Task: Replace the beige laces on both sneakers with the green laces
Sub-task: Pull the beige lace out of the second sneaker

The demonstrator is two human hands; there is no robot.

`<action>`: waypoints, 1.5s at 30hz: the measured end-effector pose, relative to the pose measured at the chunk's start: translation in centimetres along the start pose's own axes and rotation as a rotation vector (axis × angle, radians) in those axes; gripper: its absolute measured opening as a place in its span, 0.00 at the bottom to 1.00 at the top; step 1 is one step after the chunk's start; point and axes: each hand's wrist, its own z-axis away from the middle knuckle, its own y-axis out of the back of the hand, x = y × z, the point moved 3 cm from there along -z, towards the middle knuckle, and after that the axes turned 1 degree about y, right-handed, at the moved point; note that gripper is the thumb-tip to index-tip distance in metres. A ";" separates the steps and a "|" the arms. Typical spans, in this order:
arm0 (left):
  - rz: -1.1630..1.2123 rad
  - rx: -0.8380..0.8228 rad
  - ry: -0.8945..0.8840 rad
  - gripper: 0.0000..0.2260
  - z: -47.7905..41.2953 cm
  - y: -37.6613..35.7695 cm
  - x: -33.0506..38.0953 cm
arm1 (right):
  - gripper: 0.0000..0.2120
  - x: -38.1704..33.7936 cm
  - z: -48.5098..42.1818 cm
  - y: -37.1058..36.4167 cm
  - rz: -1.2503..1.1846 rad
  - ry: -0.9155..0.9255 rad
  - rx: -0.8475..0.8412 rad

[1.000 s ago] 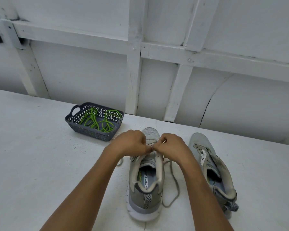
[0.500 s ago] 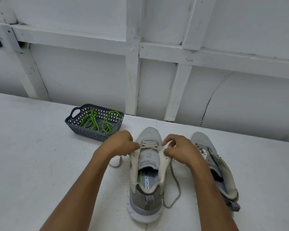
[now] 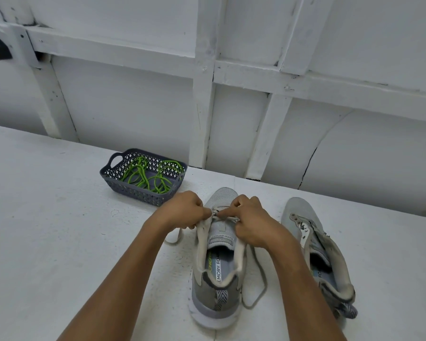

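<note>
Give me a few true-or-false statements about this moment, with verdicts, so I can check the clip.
1. The green laces lie in the basket. True.
2. The left hand and the right hand both pinch the beige lace on the sneaker nearer the basket. True.
3. The other sneaker is laced in green. False: no green lace shows on it.
4. The basket stands to the right of both sneakers. False: it stands to their left, closer to the wall.
5. The sneaker nearer the basket lies on its side. False: it stands upright on its sole.
</note>
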 end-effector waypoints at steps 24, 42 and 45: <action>0.043 0.019 -0.019 0.14 0.3 -0.6 0.4 | 0.16 0.3 1.5 -1.7 -0.758 -0.033 0.518; 0.030 0.040 -0.010 0.15 0.4 -0.7 0.2 | 0.07 -1.5 0.8 -1.1 -0.373 0.009 0.345; 0.035 0.042 -0.007 0.15 0.2 -0.8 0.1 | 0.07 -1.6 1.7 -1.2 -0.619 0.028 0.357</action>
